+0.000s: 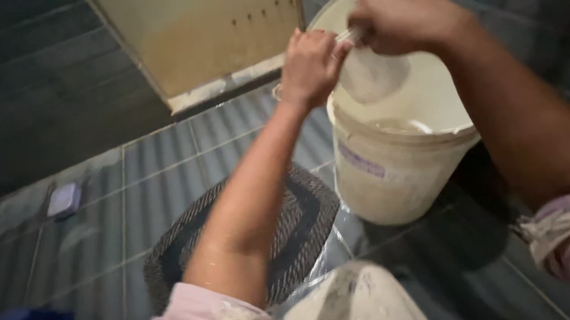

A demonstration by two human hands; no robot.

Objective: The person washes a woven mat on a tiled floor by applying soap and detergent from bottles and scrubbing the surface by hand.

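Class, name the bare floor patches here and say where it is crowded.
Bare grey tiled floor lies between the small lilac block, the dark round woven mat and the beige panel. Crowded: both hands, left and right, over the white plastic bucket.

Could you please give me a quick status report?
Both hands, left and right, grip a white bag over the white bucket. Nothing blocking.

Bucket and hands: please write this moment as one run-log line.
left hand: grips bag | right hand: grips bag top | bag: over bucket | bucket: on tiled floor
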